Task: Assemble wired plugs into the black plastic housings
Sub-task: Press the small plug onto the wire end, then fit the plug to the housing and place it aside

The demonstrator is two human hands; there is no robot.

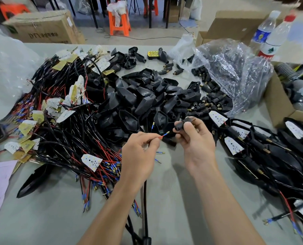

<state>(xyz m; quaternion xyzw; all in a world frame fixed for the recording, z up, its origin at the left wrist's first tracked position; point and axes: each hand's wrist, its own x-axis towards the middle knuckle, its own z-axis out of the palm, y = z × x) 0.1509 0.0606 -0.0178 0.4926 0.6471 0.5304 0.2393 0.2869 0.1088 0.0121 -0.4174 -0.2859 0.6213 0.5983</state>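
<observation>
A matte grey-green table top (165, 200) is seen in a workshop rm, w/ a brown cardboard box (44, 27) and an orange plastic stool (119, 23) behind. Its centre is covered by a heap of glossy black plastic housings (143, 101). A thin red wire w/ brass-tipped plug (163, 136) is pinched by the left hand (138, 152). A small black cylindrical housing (180, 125) is gripped by the right hand (196, 138), fingers curled, the plug tip just beside it.
</observation>
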